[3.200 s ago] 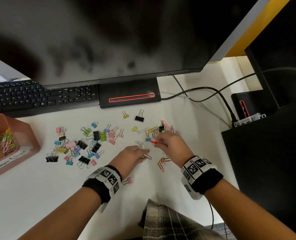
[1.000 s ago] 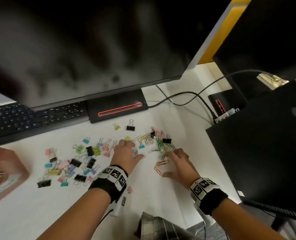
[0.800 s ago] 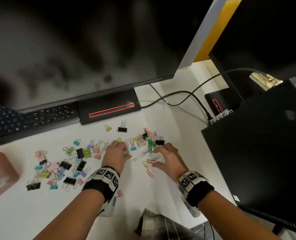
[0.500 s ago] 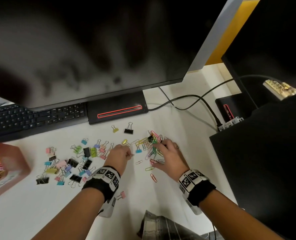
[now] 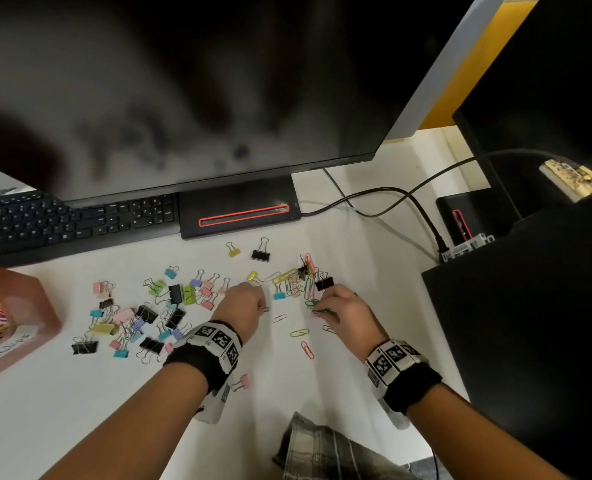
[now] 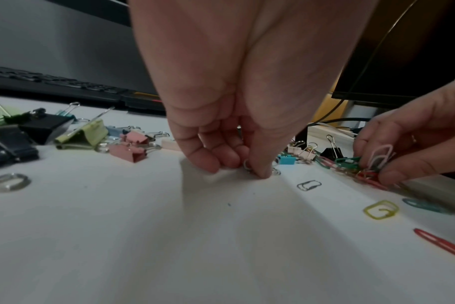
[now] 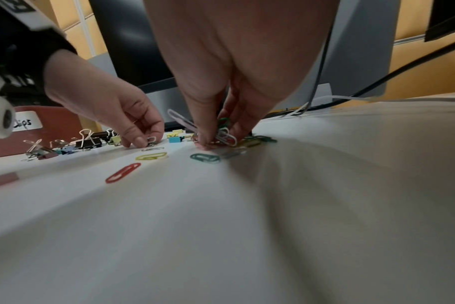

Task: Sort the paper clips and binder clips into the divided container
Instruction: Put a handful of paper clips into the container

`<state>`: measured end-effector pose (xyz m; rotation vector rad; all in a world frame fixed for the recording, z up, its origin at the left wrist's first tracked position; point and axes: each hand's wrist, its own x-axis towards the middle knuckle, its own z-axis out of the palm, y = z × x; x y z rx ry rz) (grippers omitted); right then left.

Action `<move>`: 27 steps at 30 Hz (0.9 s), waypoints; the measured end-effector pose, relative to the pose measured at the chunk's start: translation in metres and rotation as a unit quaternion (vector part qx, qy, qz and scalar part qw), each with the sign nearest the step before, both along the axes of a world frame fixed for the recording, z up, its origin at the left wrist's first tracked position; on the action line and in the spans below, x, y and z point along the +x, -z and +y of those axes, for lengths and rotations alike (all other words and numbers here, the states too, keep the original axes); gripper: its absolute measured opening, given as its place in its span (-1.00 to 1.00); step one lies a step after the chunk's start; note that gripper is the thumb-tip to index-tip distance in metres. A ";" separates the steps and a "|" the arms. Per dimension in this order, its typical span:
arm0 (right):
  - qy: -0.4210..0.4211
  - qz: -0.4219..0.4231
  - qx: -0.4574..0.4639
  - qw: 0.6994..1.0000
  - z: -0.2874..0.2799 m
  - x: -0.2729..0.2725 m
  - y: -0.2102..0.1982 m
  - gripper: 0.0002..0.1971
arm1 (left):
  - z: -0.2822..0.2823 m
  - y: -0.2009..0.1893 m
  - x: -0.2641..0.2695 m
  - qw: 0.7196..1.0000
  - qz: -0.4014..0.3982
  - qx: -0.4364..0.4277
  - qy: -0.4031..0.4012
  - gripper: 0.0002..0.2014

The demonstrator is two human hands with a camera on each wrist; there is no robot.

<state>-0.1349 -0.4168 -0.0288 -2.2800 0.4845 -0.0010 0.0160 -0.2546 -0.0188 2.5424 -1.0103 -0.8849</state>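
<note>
Since approx 3 s ago both hands shifted w/ the view; the right hand [image 5: 343, 308] now has a bunch of paper clips [image 7: 222, 133] gathered (green, white, pink), up from one red clip, and the left hand [image 5: 242, 304] sits lower on the desk [image 5: 80, 410], thumb and fingers pinching a small silver paper clip [image 6: 248, 165] against the surface.

Risks, as I judge them:
- Right-hand bunch is loose and tangled; lifting fast could shed clips back onto the desk, or drag along the black binder clip [image 5: 324, 283] just beside the fingers, which would mix the types.
- Silver clip lies flat, thin wire, little to grab; the pinch may slip.
- Container is well apart to the left, so a long carry w/ a full hand.

Task things: loose paper clips (yellow [image 5: 299, 332], red [image 5: 307, 349], silver [image 5: 279, 318]) lie between the hands. Binder clips [image 5: 142, 313], many colours, spread left of the left hand, untouched. Reddish divided container [image 5: 50, 313] at far left edge, one compartment already holding pink/yellow paper clips; its label reads partly "Clips" in the right wrist view.
</note>
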 end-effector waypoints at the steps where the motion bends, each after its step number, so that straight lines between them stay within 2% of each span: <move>1: 0.005 -0.010 0.009 1.000 -0.002 -0.002 -0.001 -0.93 | 0.002 0.000 0.000 1.000 -0.006 -0.012 0.006 -0.89; 3: 0.015 -0.024 0.018 0.999 -0.006 -0.006 -0.004 -0.89 | 0.006 -0.002 -0.002 0.999 -0.006 -0.027 0.020 -0.89; 6: 0.048 -0.013 0.039 0.998 -0.011 -0.012 -0.010 -0.73 | 0.010 -0.008 -0.010 0.997 0.034 -0.060 0.038 -0.94; 9: 0.048 0.002 0.029 0.998 -0.017 -0.017 -0.011 -0.63 | 0.007 -0.009 -0.027 0.990 0.056 -0.101 0.077 -0.88; 12: 0.033 0.039 -0.020 0.999 -0.022 -0.019 -0.008 -0.67 | -0.003 -0.002 -0.045 0.988 0.045 -0.097 0.108 -0.90; 15: 0.032 0.057 -0.033 0.997 -0.019 -0.019 -0.005 -0.73 | -0.011 0.004 -0.057 0.987 0.044 -0.119 0.101 -0.93; 21: 0.027 0.080 -0.052 0.995 -0.010 -0.016 -0.002 -0.55 | -0.022 0.003 -0.060 0.991 0.029 -0.087 0.100 -0.91; 27: 0.040 0.107 -0.019 0.993 -0.009 -0.003 -0.004 -0.72 | -0.025 0.006 -0.063 0.992 0.038 -0.077 0.093 -0.85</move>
